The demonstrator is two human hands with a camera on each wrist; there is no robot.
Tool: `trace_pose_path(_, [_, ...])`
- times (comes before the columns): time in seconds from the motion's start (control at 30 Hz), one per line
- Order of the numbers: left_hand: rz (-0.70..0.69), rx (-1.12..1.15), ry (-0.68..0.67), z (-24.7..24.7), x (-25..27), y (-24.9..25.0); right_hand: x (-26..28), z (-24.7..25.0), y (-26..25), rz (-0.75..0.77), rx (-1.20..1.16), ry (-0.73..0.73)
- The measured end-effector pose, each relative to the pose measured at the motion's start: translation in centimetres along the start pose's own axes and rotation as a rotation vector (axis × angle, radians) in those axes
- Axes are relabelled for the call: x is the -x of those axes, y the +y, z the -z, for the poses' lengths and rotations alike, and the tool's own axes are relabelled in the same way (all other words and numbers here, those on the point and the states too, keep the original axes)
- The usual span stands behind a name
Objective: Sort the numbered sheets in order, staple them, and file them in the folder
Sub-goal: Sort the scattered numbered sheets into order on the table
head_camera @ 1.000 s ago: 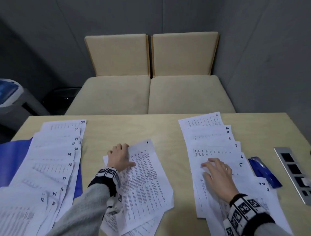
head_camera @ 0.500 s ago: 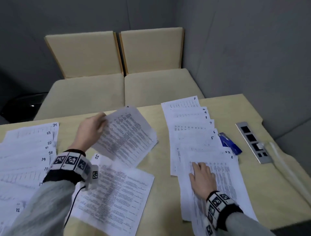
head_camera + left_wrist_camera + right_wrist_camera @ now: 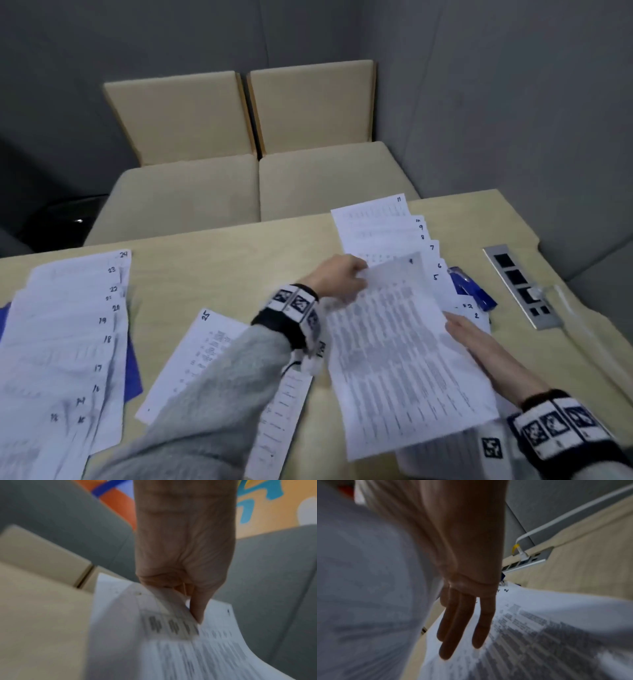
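Left hand [image 3: 337,279] reaches across to the right half of the pale wooden worktop [image 3: 239,267], forearm in a grey knit sleeve [image 3: 212,404] angled far-right. Its grip pinches the far-left edge of a white printed sheet marked 4 [image 3: 400,349], thumb on top, fingers curled beneath; the sheet is lifted and blurred above the right-hand fan of numbered white sheets [image 3: 383,229]. Right hand [image 3: 479,346] lies at the sheet's right edge, fingers [image 3: 460,622] straight and together, grip released, grasping nothing. A sheet marked 25 [image 3: 198,353] lies near centre. The left fan of sheets [image 3: 65,329] lies over a blue folder [image 3: 133,370].
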State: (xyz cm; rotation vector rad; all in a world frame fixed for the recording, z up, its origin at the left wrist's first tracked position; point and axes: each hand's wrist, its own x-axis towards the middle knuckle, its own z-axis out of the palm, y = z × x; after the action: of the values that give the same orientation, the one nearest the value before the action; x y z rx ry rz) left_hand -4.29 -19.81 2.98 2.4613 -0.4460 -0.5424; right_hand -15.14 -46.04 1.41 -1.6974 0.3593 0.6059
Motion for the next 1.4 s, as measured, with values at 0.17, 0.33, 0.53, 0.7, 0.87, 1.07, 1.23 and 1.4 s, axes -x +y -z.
trace_pose_path(0.17, [0.054, 0.147, 0.014, -7.8, -1.7, 1.6, -3.4, 1.6, 3.0, -0.079, 0.331, 0.238])
trace_pose_path(0.33, [0.337, 0.023, 0.268, -7.4, 1.4, -6.0, -4.8, 3.1, 7.8, -0.311, 0.533, 0.319])
trace_pose_path(0.53, [0.995, -0.103, 0.431, -4.7, 10.8, -17.4, -4.8, 4.2, 7.5, -0.383, 0.769, 0.31])
trace_pose_path(0.7, [1.19, -0.09, 0.299, -5.1, 17.3, -22.4, -4.7, 1.9, 4.5, -0.484, 0.998, 0.343])
trace_pose_path(0.87, [1.136, -0.135, 0.24, -4.8, 18.3, -21.9, -5.1, -4.2, -1.9, -0.168, 1.347, 0.339])
trace_pose_path(1.07, [0.888, -0.041, 0.255, -3.7, 17.3, -20.2, -7.3, -15.9, -4.0, 0.188, 1.04, -0.155])
trace_pose_path(1.23, [0.508, 0.101, 0.262, 0.4, 17.1, -19.1, -9.6, -23.9, -3.4, 0.208, 0.982, -0.222])
trace_pose_path(1.4, [0.514, 0.213, 0.514, 4.2, 18.2, -22.5, -12.9, -28.2, -3.6, 0.098, 0.767, -0.247])
